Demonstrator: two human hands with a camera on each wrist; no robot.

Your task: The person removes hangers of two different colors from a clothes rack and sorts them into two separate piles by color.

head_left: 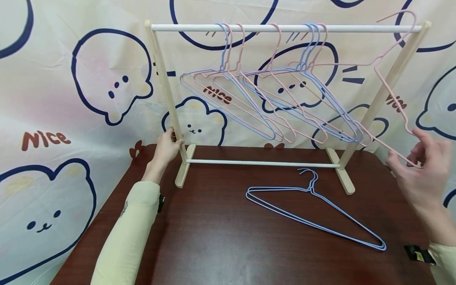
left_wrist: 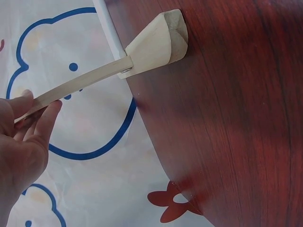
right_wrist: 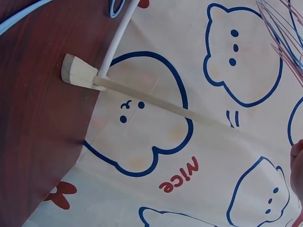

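My left hand (head_left: 166, 146) grips the left post (head_left: 166, 89) of a wooden rack low down, thumb and fingers around it, as the left wrist view shows too. Over at the right end, my right hand (head_left: 427, 170) pinches a pink wire hanger (head_left: 390, 90) by its lower corner. The hook of that hanger points up, overlapping the end of the white top rail (head_left: 263, 28) in the head view. Several pink and blue hangers (head_left: 272, 61) hang from the rail in the middle. In the right wrist view only fingertips (right_wrist: 297, 165) show at the edge.
Two blue hangers (head_left: 312, 186) lie together on the brown table (head_left: 213, 229) in front of the rack. A white lower bar (head_left: 263, 162) joins the rack's wooden feet (head_left: 340, 174). Behind stands a cloth backdrop (head_left: 46, 99) printed with cartoon bears.
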